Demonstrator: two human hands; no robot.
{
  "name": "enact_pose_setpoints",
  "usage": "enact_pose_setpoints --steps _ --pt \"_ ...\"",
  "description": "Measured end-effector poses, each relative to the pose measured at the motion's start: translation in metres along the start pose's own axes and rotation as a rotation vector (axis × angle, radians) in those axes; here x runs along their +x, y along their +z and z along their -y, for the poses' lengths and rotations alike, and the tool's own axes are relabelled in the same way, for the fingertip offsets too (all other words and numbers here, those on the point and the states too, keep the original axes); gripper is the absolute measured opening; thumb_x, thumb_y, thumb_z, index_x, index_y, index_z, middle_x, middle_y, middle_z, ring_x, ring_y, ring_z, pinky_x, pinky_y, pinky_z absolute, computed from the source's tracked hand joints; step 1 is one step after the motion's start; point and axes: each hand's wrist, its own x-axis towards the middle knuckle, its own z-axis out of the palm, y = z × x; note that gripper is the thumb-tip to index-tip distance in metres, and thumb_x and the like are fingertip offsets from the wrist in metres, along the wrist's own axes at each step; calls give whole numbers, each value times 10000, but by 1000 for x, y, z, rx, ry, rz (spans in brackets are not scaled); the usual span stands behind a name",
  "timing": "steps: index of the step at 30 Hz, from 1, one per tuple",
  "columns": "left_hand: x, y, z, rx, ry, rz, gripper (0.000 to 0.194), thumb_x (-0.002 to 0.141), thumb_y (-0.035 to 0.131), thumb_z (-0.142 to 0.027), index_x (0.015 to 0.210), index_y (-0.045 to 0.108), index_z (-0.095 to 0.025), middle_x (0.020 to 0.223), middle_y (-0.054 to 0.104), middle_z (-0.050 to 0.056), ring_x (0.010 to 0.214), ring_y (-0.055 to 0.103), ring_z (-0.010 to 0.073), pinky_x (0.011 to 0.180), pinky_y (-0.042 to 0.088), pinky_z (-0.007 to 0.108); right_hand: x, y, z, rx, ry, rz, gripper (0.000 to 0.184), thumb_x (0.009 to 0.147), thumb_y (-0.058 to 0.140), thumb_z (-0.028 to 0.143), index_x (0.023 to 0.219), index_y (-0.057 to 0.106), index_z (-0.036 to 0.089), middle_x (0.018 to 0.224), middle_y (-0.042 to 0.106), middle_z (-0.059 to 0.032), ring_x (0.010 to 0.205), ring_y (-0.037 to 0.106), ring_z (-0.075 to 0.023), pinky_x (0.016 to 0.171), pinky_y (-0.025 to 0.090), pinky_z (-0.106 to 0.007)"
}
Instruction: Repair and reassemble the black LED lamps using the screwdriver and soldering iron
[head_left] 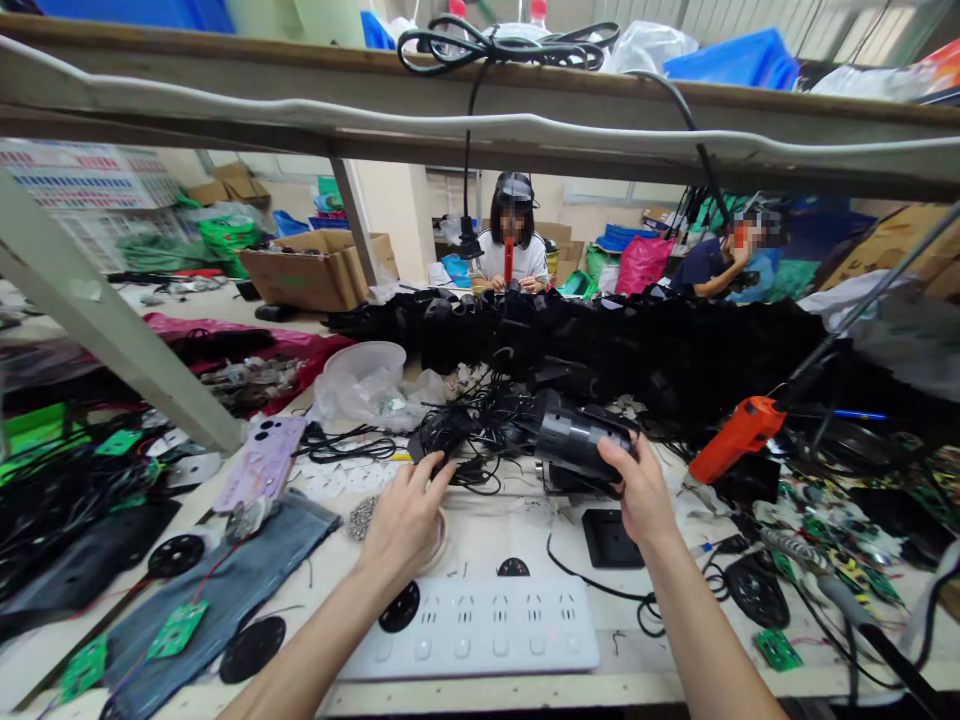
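Observation:
My right hand (pixel 641 490) grips a black cylindrical device housing (pixel 577 440), thumb on its near side, above the bench. It lies sideways, its rounded end pointing left. My left hand (pixel 409 510) is palm down, fingers stretched apart, with the fingertips at the edge of a tangle of black cables (pixel 450 430). Whether they touch the cables is hard to see. Below the housing lies a small black rectangular tray (pixel 611 538). Between my forearms sits a white power strip (pixel 480 630), with a black perforated disc (pixel 399 607) on its left end.
An orange electric screwdriver (pixel 739 438) hangs from a coiled spring at right. A purple phone (pixel 262 462) and grey cloth (pixel 225 590) lie at left. Black parts (pixel 637 350) heap up behind. A shelf beam (pixel 480 150) crosses overhead. Two people sit beyond the bench.

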Motion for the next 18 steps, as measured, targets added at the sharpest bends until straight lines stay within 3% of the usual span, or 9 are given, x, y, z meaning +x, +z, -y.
enact_pose_setpoints --steps 4,7,12,15,18 --pt "-8 -3 18 -22 11 -177 377 757 416 6 982 676 -147 1185 572 157 938 585 253 809 527 385 1 1 12 -47 -102 -126 482 614 791 480 943 557 217 838 587 13 781 537 -173 705 427 -278" --pt "-4 -12 33 -64 -28 -258 316 791 406 -38 900 681 -151 1120 560 139 910 587 224 794 523 356 -1 -1 24 -21 -150 -76 455 607 797 450 930 582 214 832 594 10 781 542 -177 697 424 -278" --pt "10 -32 32 -59 -13 -133 262 761 478 -102 868 702 -186 1046 617 119 1000 549 304 875 479 469 -7 1 39 197 -79 193 406 652 733 468 945 607 217 844 624 -6 771 570 -190 678 445 -288" --pt "12 -33 20 12 -63 -30 333 717 480 -71 945 694 -186 1123 614 131 995 565 314 830 490 443 -10 9 46 122 -115 190 416 625 767 448 931 608 215 837 633 -5 779 572 -187 699 452 -288" --pt "10 -28 21 3 -149 7 442 713 416 -39 1047 666 -187 1133 612 122 877 619 255 698 504 348 -8 12 51 37 -160 118 420 620 769 463 908 597 211 829 628 -6 786 572 -190 709 457 -295"
